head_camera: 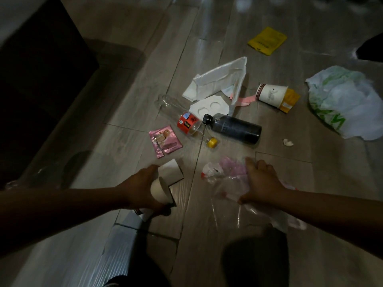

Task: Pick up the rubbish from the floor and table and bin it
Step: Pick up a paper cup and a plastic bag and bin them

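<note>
Barely begun: left grip (141, 183) curls round a cup (157, 191), right grip (263, 181) clutches a bag (228, 179); bottle (238, 129), wrapper (164, 140) and more lie mid-frame.

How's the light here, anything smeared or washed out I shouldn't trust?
Head view: dim overall, brightest mid-floor around the dark bottle; head view, top edge: smeared, with glare streaks on the floor near the yellow packet; head view, upper left: nearly black; head view, foreground: the right hand has an unclear grip on the clear plastic bag.
</note>
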A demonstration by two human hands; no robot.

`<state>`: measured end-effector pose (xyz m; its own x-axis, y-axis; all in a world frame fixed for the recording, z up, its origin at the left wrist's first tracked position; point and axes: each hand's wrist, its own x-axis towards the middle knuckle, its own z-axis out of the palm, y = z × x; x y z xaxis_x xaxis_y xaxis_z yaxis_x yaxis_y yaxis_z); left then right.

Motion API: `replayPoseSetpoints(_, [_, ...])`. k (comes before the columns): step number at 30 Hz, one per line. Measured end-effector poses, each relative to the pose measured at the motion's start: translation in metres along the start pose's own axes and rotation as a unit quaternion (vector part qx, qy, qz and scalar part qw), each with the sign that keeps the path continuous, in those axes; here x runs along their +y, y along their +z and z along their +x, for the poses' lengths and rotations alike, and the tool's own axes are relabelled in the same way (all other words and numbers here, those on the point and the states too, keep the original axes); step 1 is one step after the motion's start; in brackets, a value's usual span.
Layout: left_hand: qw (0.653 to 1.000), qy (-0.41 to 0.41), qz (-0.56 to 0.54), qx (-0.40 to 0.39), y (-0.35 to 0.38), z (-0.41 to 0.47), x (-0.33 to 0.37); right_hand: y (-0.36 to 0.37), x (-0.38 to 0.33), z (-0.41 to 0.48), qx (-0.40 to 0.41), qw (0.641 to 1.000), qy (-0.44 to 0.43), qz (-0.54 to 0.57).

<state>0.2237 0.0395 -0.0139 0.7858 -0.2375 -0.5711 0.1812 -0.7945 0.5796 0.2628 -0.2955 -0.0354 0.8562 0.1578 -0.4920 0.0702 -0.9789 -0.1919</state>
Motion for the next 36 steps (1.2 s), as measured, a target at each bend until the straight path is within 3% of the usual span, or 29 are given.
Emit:
replayPoseSetpoints(4, [0.998,0.002,-0.053,0.042,-0.020,0.000,0.002,0.001,-0.005,-0.001,-0.012,1.000,-0.011,0.005])
replayPoseSetpoints(7, [0.998,-0.024,-0.058,0.027,-0.032,-0.003,0.002,-0.001,-0.008,-0.003,-0.020,1.000,-0.020,0.009])
replayPoseSetpoints(14, [0.996,-0.058,0.026,-0.064,-0.017,-0.024,-0.025,-0.012,-0.007,0.000,0.014,0.999,-0.028,0.036])
replayPoseSetpoints(21, [0.989,-0.047,0.142,-0.002,-0.006,-0.018,-0.024,-0.006,-0.008,-0.006,0.007,1.000,-0.009,0.011])
replayPoseSetpoints(29, [0.998,-0.056,0.029,0.029,0.003,-0.022,-0.030,-0.005,-0.009,-0.003,0.003,1.000,-0.006,0.009])
replayPoseSetpoints(36, [0.992,-0.049,-0.076,0.092,-0.044,0.004,0.001,-0.006,-0.006,-0.003,0.008,1.000,-0.019,0.018])
